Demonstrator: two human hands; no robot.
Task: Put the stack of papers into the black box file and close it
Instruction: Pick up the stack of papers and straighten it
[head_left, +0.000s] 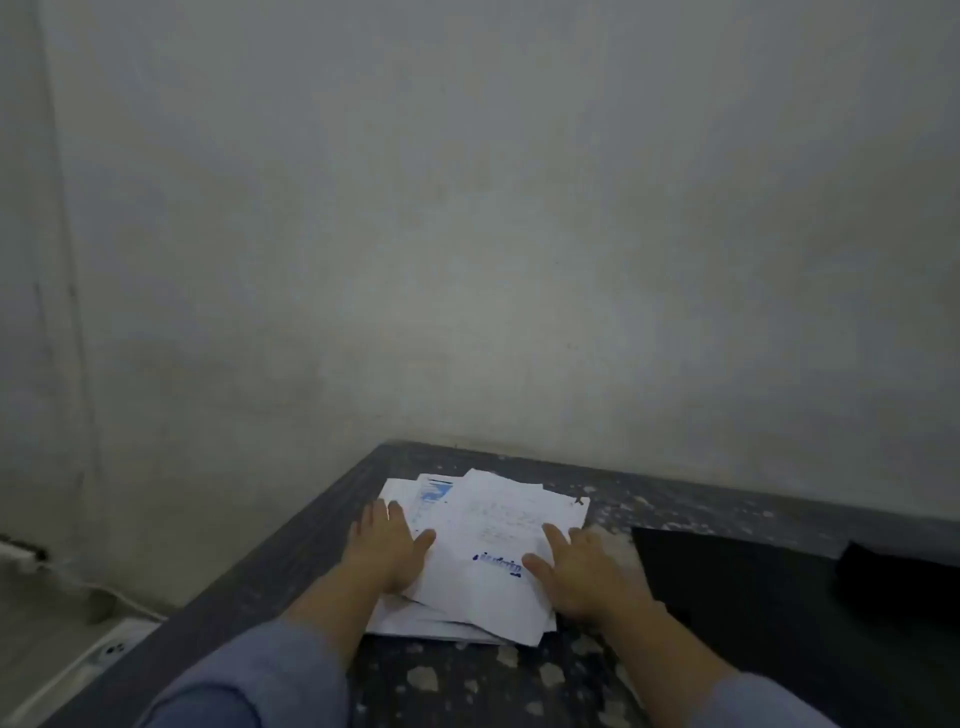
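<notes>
**Mia:** Where are the papers?

**Sam:** The stack of papers (483, 551) lies on the tabletop (467, 691), near the far left corner. The sheets are messy. Some stick out at the sides. One has a blue stamp on it.

**Mia:** What are the hands doing?

**Sam:** The left hand (387, 551) lies flat on the left side of the pile. The right hand (582, 571) lies flat on the right side. The fingers (556, 538) are spread out and press down on the paper. They are not pinching anything yet.

**Mia:** Will the papers be hard to lift?

**Sam:** I think they are light and floppy. Loose sheets can slide off each other. It would be best to push the edges together first, then hold the pile at both sides, with thumbs on top and the other fingers under it.

**Mia:** Where is the black box file (753, 587)?

**Sam:** Just beside the right hand, on the right. It is dark, so I cannot tell if it is open.

**Mia:** What is the room like?

**Sam:** The tabletop is dark with pale worn spots. It stands against a plain grey wall (467, 208). The light is dim. A white cable (104, 592) runs along the floor on the left.
</notes>
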